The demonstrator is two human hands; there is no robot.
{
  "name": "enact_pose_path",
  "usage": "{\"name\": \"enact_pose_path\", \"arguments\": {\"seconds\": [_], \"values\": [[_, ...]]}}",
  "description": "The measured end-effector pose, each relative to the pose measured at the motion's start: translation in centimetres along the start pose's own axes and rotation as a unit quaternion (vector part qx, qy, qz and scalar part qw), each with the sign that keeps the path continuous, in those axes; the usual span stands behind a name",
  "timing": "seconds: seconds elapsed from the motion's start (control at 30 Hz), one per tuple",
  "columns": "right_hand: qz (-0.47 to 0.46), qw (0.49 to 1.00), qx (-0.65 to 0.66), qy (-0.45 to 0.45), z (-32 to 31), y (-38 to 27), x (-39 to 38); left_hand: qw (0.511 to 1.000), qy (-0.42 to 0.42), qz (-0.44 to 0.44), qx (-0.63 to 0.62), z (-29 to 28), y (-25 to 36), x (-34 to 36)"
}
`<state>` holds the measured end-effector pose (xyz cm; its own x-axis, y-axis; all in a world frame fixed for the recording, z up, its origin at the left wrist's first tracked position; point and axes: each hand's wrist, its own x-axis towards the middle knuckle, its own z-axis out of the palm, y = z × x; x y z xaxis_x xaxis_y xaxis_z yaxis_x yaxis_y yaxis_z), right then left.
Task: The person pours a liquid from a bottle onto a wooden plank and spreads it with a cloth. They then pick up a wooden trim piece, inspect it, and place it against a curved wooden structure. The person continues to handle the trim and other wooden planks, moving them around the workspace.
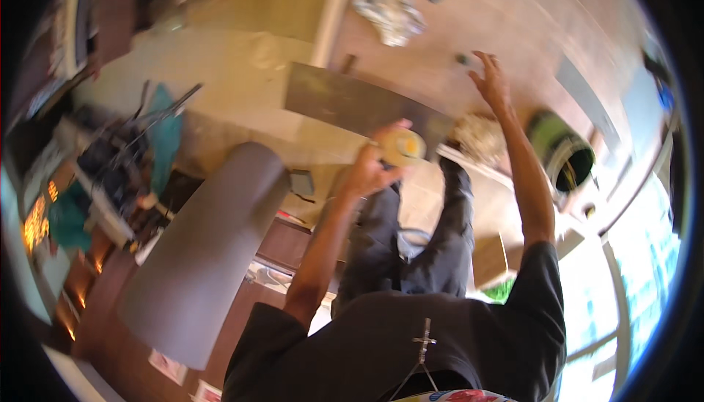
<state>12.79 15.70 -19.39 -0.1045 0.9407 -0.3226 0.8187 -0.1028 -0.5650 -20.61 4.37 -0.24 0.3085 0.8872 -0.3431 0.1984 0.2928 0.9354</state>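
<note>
My left hand [364, 173] is closed round a pale yellow roll of tape [405, 148], held above my legs with its round face turned up. Motion blurs its details. Farther out and to the right, my right hand [493, 85] reaches over a brown board [506, 28] with its fingers spread and nothing in them. Just left of those fingertips lies a small dark object [462, 58], too blurred to name. Beyond my left hand, a long dark grey strip [341, 100] lies at a slant and passes close to the tape.
A large grey roll [209, 255] lies at the left, near a teal cloth [163, 145] and dark clutter. Crumpled silvery wrapping [389, 13] rests on the board. At the right are a straw-coloured tangle [477, 138], an open green container [550, 138] and a grey strip [584, 94].
</note>
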Motion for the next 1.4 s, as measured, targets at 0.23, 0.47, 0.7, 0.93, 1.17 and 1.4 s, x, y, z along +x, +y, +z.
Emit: {"name": "enact_pose_path", "arguments": {"seconds": [0.23, 0.47, 0.7, 0.93, 1.17, 1.4], "values": [[0.003, 0.991, -0.136, -0.010, 5.4, -1.7, 2.5, 0.997, 0.005, 0.029, -0.070, -0.8, 2.1, 0.5], [0.100, 0.988, 0.118, 0.024, -0.7, -4.0, -1.0, 0.994, 0.004, -0.018, -0.109, -0.6, 4.4, 0.7], [0.033, 0.917, 0.394, -0.056, -19.1, -19.3, -10.0, 0.996, 0.013, 0.005, -0.083, 0.5, 10.1, 0.6], [-0.126, 0.951, 0.275, -0.058, -33.6, -28.2, -18.3, 0.998, 0.039, 0.042, 0.041, 3.0, 19.2, -2.9], [-0.251, 0.948, 0.182, -0.073, -40.0, -29.1, -27.9, 0.991, 0.048, 0.079, 0.093, 9.6, 24.7, -10.4], [-0.378, 0.902, 0.128, -0.163, -42.2, -27.2, -35.0, 0.986, 0.068, 0.082, 0.131, 15.9, 25.0, -19.0]]}}
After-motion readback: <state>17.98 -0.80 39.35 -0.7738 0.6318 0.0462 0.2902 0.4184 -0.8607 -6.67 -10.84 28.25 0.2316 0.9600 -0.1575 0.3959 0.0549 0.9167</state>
